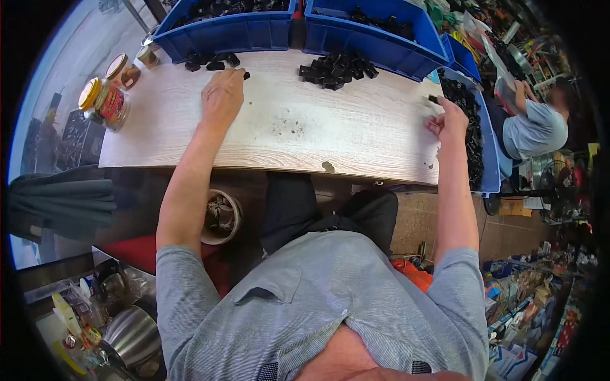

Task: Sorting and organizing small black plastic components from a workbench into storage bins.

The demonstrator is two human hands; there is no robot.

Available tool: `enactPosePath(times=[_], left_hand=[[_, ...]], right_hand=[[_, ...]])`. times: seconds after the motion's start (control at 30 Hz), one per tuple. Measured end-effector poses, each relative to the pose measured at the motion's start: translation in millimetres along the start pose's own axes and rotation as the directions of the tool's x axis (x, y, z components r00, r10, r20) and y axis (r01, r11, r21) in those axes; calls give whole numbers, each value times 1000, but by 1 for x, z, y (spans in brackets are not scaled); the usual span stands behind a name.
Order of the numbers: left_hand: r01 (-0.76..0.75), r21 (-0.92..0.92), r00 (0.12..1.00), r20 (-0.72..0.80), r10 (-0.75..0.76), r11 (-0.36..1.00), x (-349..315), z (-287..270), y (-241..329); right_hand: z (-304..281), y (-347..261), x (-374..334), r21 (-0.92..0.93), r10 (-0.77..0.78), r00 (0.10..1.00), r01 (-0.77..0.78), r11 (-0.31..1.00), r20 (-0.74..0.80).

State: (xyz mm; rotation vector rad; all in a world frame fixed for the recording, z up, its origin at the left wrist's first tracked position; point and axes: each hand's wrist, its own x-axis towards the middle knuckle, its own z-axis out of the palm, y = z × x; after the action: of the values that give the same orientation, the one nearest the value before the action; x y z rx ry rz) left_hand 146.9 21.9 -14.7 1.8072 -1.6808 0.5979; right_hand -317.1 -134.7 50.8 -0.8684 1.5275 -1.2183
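Observation:
My left hand (223, 94) is over the left half of the white wood-grain table (254, 136), its fingers curled with a small black plastic part (246, 75) showing at their edge. Just beyond it lie several loose black pieces (215, 65). Toward the table's right end, my right hand (450, 120) pinches another small black part (434, 99) between thumb and finger. A heap of black plastic parts (337, 71) sits at the far middle of the table. Right beside my right hand, a blue tray (488, 136) is full of similar black parts.
Two blue bins, one at left (229, 35) and one at right (375, 44), hold black parts along the far edge. Jars (105, 101) stand at the far left corner. A bucket (222, 219) is below the table, and a person (534, 127) sits at the right.

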Motion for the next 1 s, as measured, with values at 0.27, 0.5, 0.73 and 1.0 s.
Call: enactPosePath(times=[0.27, 0.5, 0.73, 1.0], left_hand=[[200, 21, 956, 215, -200, 980, 22, -4, 5], [213, -168, 975, -21, -219, 963, 3, 5, 2], [102, -90, 992, 87, -95, 991, -1, 2, 38], [474, -723, 865, 279, -417, 502, -5, 2, 101]], right_hand=[[32, 6, -3, -156, 26, 958, 20, 988, 285], [105, 10, -15, -304, 88, 944, 14, 952, 319], [129, 11, -14, -375, 114, 948, 7, 927, 299], [110, 14, -21, -423, 169, 889, 30, 906, 425]])
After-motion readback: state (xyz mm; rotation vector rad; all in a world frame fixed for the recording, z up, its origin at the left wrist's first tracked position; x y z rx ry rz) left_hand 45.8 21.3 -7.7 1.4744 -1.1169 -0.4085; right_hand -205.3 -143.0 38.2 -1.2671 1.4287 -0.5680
